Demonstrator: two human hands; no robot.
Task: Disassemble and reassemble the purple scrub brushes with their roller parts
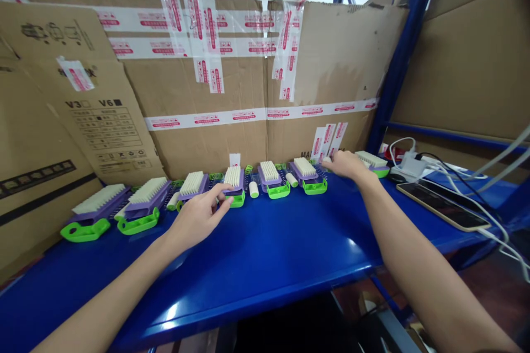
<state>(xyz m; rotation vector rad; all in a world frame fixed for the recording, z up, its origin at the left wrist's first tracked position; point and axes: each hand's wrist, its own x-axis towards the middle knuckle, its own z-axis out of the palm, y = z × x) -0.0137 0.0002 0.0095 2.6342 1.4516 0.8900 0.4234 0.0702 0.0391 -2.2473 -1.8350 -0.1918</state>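
Observation:
A row of purple-and-green plastic pieces with cream bristle-like blocks on top runs along the back of the blue shelf point(265, 248). My left hand point(201, 214) is at the near end of one such brush-like piece point(234, 178), index finger over its purple edge, thumb apart and near its green handle point(237, 199). Farther right, my right hand point(346, 164) has its fingers closed together, between a brush-like piece point(305, 167) and the rightmost one point(371, 160). Something pale shows at its fingertips, too small to name. Short cream cylinders point(254, 190) lie between several pieces.
Taped cardboard sheets point(232, 77) stand upright behind the row, with another cardboard panel point(62, 121) at the left. A phone point(441, 205), a white charger point(413, 165) and tangled cables lie at the right, by a blue post point(403, 60). The shelf's front edge point(265, 299) is nearest me.

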